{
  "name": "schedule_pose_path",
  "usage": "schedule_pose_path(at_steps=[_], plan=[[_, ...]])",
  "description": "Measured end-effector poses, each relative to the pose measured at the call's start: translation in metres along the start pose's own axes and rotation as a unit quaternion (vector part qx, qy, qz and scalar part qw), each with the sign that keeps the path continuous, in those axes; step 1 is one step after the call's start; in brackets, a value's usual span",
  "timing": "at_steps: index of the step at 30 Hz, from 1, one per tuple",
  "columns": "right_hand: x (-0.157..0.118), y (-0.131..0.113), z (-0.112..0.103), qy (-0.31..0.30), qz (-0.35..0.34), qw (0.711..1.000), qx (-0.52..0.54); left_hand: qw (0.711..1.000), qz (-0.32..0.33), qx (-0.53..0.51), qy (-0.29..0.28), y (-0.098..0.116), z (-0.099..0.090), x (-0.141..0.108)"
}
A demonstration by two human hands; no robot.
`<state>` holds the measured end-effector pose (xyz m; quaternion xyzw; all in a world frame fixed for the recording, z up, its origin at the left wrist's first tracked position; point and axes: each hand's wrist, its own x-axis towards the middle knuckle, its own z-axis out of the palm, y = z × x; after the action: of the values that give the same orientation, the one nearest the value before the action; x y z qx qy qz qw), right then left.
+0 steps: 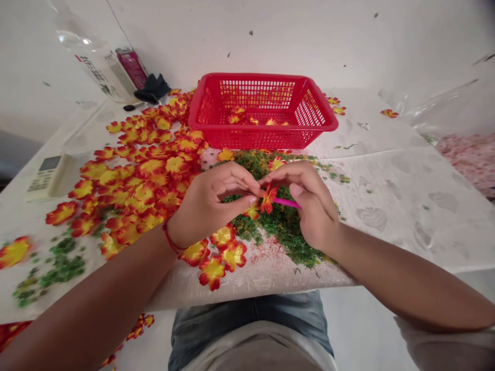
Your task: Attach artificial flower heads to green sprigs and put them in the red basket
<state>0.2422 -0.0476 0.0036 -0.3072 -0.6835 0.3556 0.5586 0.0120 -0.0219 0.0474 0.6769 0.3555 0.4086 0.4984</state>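
Note:
My left hand (216, 203) pinches at a red-orange flower (268, 198) over the middle of the table. On the flower's other side, my right hand (315, 206) is closed round a bright pink stick (286, 202), whose visible end meets the flower. The fingertips of both hands almost touch behind the petals. Beneath them lies a heap of small green sprigs (288, 232). Several red-and-yellow flowers (233, 255) rest near my left wrist, and a large pile of the same flowers (143, 193) spreads out on the left.
A red basket (263, 138) with some flowers inside stands beyond my hands. At the left are a remote control (48, 175), a plastic bottle (98, 67), a can (131, 67) and a dark cloth (152, 88). Pale pink material (469, 159) lies far right.

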Motion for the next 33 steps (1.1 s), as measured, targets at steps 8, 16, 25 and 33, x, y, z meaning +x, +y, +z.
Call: schedule_pose_path(at_steps=[8, 16, 25, 33], plan=[[0.001, -0.004, 0.004, 0.043, 0.007, 0.997, -0.064, 0.961, 0.179, 0.199, 0.073, -0.011, -0.001, -0.002], [0.014, -0.003, 0.003, 0.186, 0.006, 0.982, 0.009, 0.868, 0.139, 0.473, -0.052, -0.009, -0.001, -0.010], [0.011, -0.006, 0.006, 0.190, -0.037, 0.981, -0.004, 0.902, 0.131, 0.411, -0.031, -0.016, 0.003, -0.032], [0.011, -0.002, 0.004, 0.183, -0.035, 0.982, -0.012, 0.862, 0.206, 0.462, -0.034, -0.030, 0.006, -0.038]])
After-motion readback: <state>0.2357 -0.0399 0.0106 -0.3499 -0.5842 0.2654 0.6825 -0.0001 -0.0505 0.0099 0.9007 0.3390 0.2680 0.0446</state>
